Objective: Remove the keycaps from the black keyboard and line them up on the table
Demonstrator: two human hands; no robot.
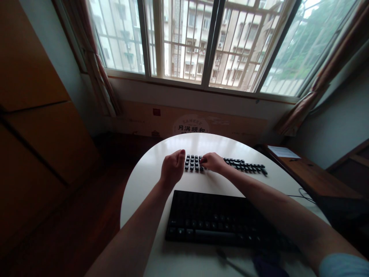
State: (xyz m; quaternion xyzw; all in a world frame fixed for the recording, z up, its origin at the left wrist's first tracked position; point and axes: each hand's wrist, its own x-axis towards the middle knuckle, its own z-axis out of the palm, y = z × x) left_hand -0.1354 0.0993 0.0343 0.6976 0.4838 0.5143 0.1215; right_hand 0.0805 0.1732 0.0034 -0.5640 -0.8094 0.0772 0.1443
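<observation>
While a blurred, slender dark object (233,264) lies just nearer than the black keyboard (213,215), black keycaps (192,163) sit in rows on the white table (141,192) beyond it. Past the keyboard's left end, the left hand (172,167) curls beside them, its hold impossible to tell. Past the keyboard's left half, the right hand (213,161) bunches its fingertips at the keycaps, any pinch hidden. A barred window (184,42) stands farthest beyond the keyboard.

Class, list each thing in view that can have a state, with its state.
Keycaps: in rows on the table.
Left hand: curled, palm side hidden.
Right hand: bent down at the keycaps.
Keyboard: lying flat; near keys in place, far rows too dark.
Curtains: drawn aside.
Paper: lying flat.
Window: open or shut unclear.
</observation>
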